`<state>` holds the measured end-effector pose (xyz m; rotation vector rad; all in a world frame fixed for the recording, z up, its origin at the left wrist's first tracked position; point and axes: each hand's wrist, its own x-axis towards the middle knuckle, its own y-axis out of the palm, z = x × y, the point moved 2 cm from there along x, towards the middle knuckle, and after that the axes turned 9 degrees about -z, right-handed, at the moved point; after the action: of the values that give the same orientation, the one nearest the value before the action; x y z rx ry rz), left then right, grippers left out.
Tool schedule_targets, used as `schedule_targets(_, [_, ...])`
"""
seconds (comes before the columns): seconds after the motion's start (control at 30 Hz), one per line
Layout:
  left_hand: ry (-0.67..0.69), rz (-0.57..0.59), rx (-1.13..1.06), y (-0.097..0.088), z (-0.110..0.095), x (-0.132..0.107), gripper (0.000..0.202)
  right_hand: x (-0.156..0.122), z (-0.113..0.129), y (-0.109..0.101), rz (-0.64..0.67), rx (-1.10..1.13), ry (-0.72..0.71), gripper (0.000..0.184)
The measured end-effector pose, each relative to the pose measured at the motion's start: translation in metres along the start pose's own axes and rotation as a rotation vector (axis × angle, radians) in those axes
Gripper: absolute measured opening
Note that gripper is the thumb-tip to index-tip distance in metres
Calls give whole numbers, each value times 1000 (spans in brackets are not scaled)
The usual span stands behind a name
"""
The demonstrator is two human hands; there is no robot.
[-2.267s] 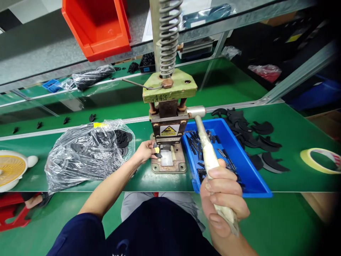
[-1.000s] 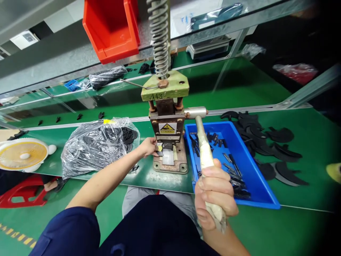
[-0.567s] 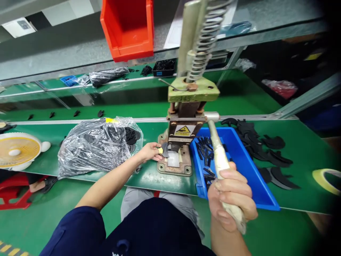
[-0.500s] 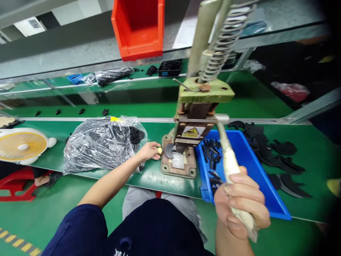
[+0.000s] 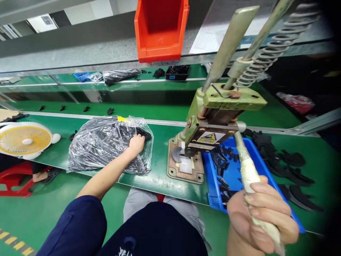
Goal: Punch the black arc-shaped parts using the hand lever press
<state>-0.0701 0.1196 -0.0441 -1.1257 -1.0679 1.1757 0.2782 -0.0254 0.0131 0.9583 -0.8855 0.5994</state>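
Head view, looking down on the green bench (image 5: 160, 169).

Right hand (image 5: 262, 217) at 5 o'clock in the frame, fingers wrapped tight round the pale taped grip of the press lever (image 5: 246, 167). The lever runs up toward 11 o'clock from the fist to its metal hub on the hand press (image 5: 229, 99).

Left hand (image 5: 137, 142) at 9 o'clock from the press, reaching into the open mouth of the clear bag of black parts (image 5: 103, 145). The fingers are curled down among the pieces; I cannot tell whether they have closed on one.

A black curved piece (image 5: 176, 154) lies on the press's base plate (image 5: 183, 172), under the ram at its left side, with neither hand on it.

Round about:
- A blue tray (image 5: 237, 174) stands just beside the base plate at 3 o'clock, with small black strips in it.
- Loose black crescent parts (image 5: 290, 160) are heaped on the bench beyond the tray, also toward 3 o'clock.
- The return spring (image 5: 266, 53) slants up from the press's green top plate toward 1 o'clock.
- A red bin (image 5: 160, 32) sits on the shelf at 12 o'clock.
- A small yellow-grilled fan (image 5: 25, 138) is at the far 9 o'clock edge, well apart from the bag.
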Motion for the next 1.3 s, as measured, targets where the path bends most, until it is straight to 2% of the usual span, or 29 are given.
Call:
schedule_targets(0.1, [30,26,9,-4,-2,0,32,2,1,-1,20,-14,9,30])
schedule_targets(0.2, [68,-19,-40,-13,2,-12,31,1,1,0,12,-23,14,31])
schedule_targets(0.27, [79,-68,-142,-18,3,-24,30,0,1,2,-4,-24,32,32])
schedule_targets(0.37, [128,-130,-426,-22,-4,-43,30,0,2,4,-23,-12,31,32])
schedule_targets(0.5, [248,-342,-731,-24,-23,-60,28,0,7,5,-14,-1,55,28])
schedule_targets(0.6, [218,-459,-804,-25,-33,-65,28,0,10,4,12,-36,126,20])
schedule_targets(0.7, [211,-395,-881,-23,-41,-66,30,-1,13,4,36,-28,141,11])
schedule_targets(0.87, [156,-188,-1120,-18,-54,-63,32,-2,14,4,32,-29,157,10])
schedule_targets(0.97, [99,-102,-1245,-20,-63,-59,37,-2,15,4,53,-27,171,9])
schedule_targets(1.2, [-179,52,-1457,-15,-100,-37,28,-3,13,2,50,-37,136,11])
schedule_targets(1.3, [-296,122,-1514,-15,-119,-30,36,-3,12,0,69,-31,123,12])
